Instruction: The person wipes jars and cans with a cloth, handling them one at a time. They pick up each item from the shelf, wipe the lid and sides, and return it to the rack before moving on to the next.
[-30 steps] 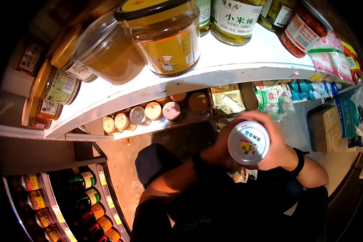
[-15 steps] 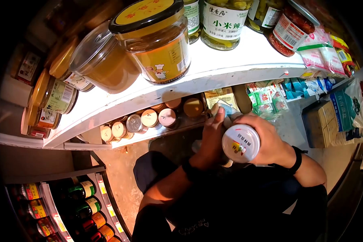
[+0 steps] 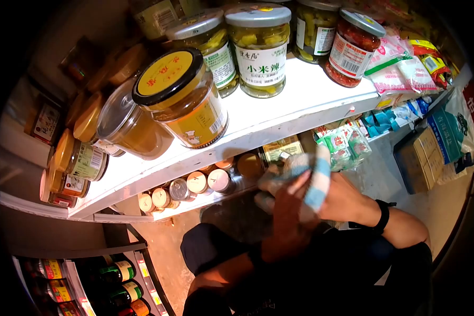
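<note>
A cloth with pale blue and white stripes (image 3: 317, 181) is bunched between my hands, partly blurred. My left hand (image 3: 289, 208), smeared by motion, has its fingers closed on the cloth. On the far side of it, my right hand (image 3: 342, 200) is curled with its fingers mostly covered by the cloth. The white-lidded jar that this hand gripped in the earlier view is now hidden behind the cloth and my left hand. Both hands are above my lap, in front of the lower shelf.
On the white upper shelf (image 3: 268, 113) stand a black-and-yellow-lidded jar (image 3: 192, 118), pickle jars (image 3: 260, 60) and a red sauce jar (image 3: 350, 58). Several lidded jars (image 3: 197, 182) line the lower shelf. A carton (image 3: 418, 160) stands at right; bottles (image 3: 124, 271) fill a rack at lower left.
The cloth has come up over the jar's lid, hiding it. My left hand has moved right, across to my right hand. The view has shifted, so the upper-shelf jars appear lower.
</note>
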`<action>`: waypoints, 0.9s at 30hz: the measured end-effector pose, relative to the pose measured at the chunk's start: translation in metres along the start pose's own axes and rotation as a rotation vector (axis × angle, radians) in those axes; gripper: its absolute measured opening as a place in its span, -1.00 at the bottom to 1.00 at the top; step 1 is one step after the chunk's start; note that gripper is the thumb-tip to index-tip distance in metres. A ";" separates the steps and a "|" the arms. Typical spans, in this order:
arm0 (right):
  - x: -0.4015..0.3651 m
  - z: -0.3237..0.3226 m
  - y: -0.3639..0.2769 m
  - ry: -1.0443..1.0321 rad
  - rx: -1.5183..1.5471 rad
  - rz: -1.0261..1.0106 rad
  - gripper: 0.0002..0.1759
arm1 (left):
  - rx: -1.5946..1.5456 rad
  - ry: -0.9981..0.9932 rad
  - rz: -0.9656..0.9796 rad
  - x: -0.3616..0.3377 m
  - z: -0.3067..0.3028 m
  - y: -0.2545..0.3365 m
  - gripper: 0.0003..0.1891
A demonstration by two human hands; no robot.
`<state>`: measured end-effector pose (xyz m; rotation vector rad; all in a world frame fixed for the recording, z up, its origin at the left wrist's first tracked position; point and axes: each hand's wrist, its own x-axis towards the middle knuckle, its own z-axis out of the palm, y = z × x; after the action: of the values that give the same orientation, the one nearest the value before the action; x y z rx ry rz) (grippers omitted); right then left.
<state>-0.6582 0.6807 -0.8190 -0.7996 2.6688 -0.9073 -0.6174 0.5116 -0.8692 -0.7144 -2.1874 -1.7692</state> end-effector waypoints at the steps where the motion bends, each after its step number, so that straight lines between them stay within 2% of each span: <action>1: 0.000 -0.002 0.003 -0.091 0.000 -0.044 -0.36 | 0.002 0.003 0.006 0.002 0.000 -0.001 -0.37; 2: -0.001 0.004 0.010 -0.005 -0.030 -0.101 -0.39 | 0.096 -0.029 0.112 0.004 -0.001 -0.002 -0.37; 3: -0.002 0.005 0.009 -0.011 -0.029 -0.105 -0.39 | 0.191 -0.062 0.213 0.005 -0.001 -0.003 -0.37; 4: -0.003 0.005 0.006 0.009 0.057 -0.033 -0.40 | 0.162 0.026 0.172 0.009 0.000 -0.009 -0.44; 5: -0.002 0.004 0.002 0.033 0.140 0.038 -0.42 | 0.163 0.028 0.175 0.010 -0.002 -0.010 -0.44; 7: -0.005 0.003 -0.005 0.034 0.100 0.037 -0.40 | -0.041 -0.059 -0.671 0.011 -0.008 -0.011 -0.51; 8: -0.005 0.003 -0.006 -0.007 0.089 0.039 -0.38 | 0.088 0.014 -0.143 0.007 -0.006 -0.033 -0.55; 9: -0.006 0.004 -0.006 -0.050 0.082 0.043 -0.36 | 0.087 0.010 -0.143 -0.006 0.001 -0.046 -0.55; 11: -0.006 0.005 -0.001 -0.052 0.058 0.063 -0.35 | -0.170 0.041 -0.395 0.000 0.003 -0.027 -0.53; 13: -0.007 0.007 0.005 -0.003 0.091 0.068 -0.35 | -0.171 0.070 -0.329 -0.003 0.006 -0.025 -0.48; 15: -0.006 0.003 0.000 0.029 0.149 0.073 -0.40 | -0.005 0.074 -0.009 -0.003 0.005 -0.022 -0.43; 17: -0.005 0.004 0.004 0.047 0.209 0.077 -0.46 | 0.031 0.036 0.036 0.002 -0.002 -0.019 -0.38; 19: -0.003 0.010 0.018 0.081 0.082 -0.133 -0.56 | 0.359 -0.119 0.461 0.012 -0.009 -0.016 -0.28; 20: -0.004 0.009 0.018 0.040 0.026 -0.087 -0.65 | 0.360 -0.141 0.464 0.014 -0.011 -0.018 -0.21; 21: -0.003 0.007 0.013 0.039 0.026 -0.090 -0.65 | 0.363 -0.139 0.463 0.015 -0.011 -0.022 -0.21; 23: -0.002 0.000 -0.003 0.056 0.222 -0.089 -0.53 | -0.031 -0.030 0.206 0.017 -0.008 -0.028 -0.22; 24: -0.005 -0.005 -0.009 -0.028 0.228 0.107 -0.39 | -0.265 -0.046 -0.086 0.014 -0.005 -0.022 -0.30; 25: -0.004 -0.005 -0.008 -0.027 0.228 0.108 -0.39 | -0.265 -0.047 -0.086 0.014 -0.007 -0.024 -0.30; 27: -0.005 -0.001 -0.006 0.022 0.223 0.101 -0.28 | -0.831 -0.017 -0.584 0.010 -0.014 -0.034 -0.33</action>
<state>-0.6514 0.6800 -0.8140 -0.6031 2.5400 -1.1669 -0.6452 0.4953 -0.8898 -0.2008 -1.7022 -3.0286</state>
